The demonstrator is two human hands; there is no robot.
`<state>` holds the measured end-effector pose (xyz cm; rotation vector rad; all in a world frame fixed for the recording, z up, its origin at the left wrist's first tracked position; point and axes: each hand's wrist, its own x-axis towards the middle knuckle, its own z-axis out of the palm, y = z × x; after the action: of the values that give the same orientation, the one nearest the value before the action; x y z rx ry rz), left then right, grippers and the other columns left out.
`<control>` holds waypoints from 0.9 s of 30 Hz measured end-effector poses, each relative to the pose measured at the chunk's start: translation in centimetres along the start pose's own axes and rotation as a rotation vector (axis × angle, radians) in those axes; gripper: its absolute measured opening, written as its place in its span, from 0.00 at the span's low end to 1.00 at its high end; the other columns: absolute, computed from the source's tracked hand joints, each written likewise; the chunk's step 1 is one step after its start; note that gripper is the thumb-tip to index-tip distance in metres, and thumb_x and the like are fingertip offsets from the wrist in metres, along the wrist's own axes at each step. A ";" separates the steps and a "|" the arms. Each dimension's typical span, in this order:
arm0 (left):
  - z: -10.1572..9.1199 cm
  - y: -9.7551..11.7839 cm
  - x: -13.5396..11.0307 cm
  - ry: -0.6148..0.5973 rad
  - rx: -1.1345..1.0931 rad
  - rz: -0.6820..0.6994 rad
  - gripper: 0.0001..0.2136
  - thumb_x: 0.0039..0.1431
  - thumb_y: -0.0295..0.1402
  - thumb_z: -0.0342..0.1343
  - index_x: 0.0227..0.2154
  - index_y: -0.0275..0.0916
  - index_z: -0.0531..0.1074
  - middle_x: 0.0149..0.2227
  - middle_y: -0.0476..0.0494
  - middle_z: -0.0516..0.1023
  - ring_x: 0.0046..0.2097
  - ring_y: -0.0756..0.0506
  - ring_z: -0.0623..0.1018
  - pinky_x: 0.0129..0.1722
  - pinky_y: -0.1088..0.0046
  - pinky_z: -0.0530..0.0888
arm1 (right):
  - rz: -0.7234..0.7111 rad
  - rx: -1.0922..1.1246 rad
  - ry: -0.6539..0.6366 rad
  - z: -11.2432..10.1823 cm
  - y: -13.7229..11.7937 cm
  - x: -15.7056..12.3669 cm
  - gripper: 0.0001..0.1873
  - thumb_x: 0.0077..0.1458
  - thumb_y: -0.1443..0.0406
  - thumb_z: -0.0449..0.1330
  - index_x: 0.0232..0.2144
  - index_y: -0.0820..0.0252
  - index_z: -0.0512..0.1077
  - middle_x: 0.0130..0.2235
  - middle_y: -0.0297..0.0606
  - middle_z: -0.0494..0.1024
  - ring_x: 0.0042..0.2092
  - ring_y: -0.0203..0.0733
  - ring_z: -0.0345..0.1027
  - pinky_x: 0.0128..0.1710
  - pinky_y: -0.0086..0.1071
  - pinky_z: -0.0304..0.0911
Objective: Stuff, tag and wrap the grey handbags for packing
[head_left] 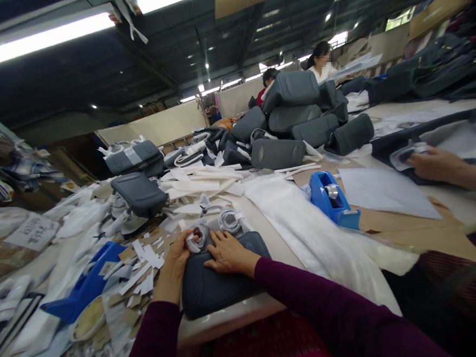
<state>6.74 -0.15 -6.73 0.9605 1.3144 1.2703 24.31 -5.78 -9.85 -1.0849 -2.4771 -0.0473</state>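
A dark blue-grey handbag (224, 283) lies flat at the table's near edge, in front of me. Along its far edge are two handle loops wound in whitish wrapping, a left wrapped handle (200, 237) and a right wrapped handle (229, 221). My left hand (177, 261) is closed around the left loop, with the fingers at its outer side. My right hand (231, 253) rests on the bag's upper part, fingers spread and slightly bent, tips beside the left loop. Its palm side is hidden.
A blue tape dispenser (331, 199) stands to the right and another blue dispenser (86, 281) to the left, near paper scraps (144, 266). Grey bags (294, 114) are piled behind. A co-worker's hand (432, 164) works on a dark piece at right. White sheeting (298, 223) lies between.
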 end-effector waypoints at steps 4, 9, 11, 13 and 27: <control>0.5 0.0 0.4 0.007 0.102 0.032 0.11 0.43 0.30 0.62 0.32 0.33 0.72 0.29 0.44 0.75 0.29 0.47 0.74 0.32 0.69 0.74 | -0.004 -0.008 0.008 0.1 0.2 -0.1 0.33 0.60 0.44 0.47 0.48 0.68 0.71 0.58 0.59 0.65 0.58 0.57 0.59 0.55 0.49 0.56; 0.0 -1.8 0.1 0.372 1.117 0.455 0.25 0.58 0.37 0.56 0.58 0.37 0.64 0.53 0.30 0.69 0.55 0.32 0.68 0.53 0.49 0.67 | -0.015 0.013 0.009 0.3 0.3 -0.1 0.34 0.60 0.45 0.47 0.47 0.70 0.72 0.59 0.62 0.63 0.59 0.57 0.58 0.56 0.47 0.55; -0.7 -2.2 0.0 0.342 1.385 0.419 0.24 0.63 0.38 0.49 0.61 0.39 0.61 0.55 0.27 0.67 0.57 0.30 0.66 0.53 0.45 0.65 | -0.020 0.027 0.017 0.4 0.3 -0.1 0.34 0.61 0.45 0.47 0.46 0.71 0.72 0.59 0.63 0.63 0.59 0.57 0.58 0.56 0.46 0.55; -0.8 -1.6 -0.1 0.333 1.472 0.446 0.24 0.64 0.39 0.47 0.60 0.38 0.61 0.56 0.27 0.66 0.57 0.30 0.66 0.53 0.45 0.65 | -0.014 0.044 0.023 0.4 0.3 -0.1 0.34 0.61 0.45 0.47 0.46 0.72 0.72 0.59 0.63 0.63 0.59 0.58 0.57 0.56 0.47 0.55; 9.3 -0.7 7.3 -0.200 1.482 0.357 0.10 0.57 0.26 0.49 0.33 0.31 0.77 0.37 0.27 0.80 0.41 0.37 0.79 0.43 0.63 0.72 | -0.002 0.058 0.049 0.8 0.4 0.2 0.26 0.59 0.51 0.52 0.46 0.69 0.71 0.51 0.55 0.70 0.55 0.56 0.59 0.54 0.46 0.58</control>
<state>14.82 8.46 -7.67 2.3138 1.9196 0.1811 24.15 -5.19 -10.53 -1.0444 -2.4212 -0.0020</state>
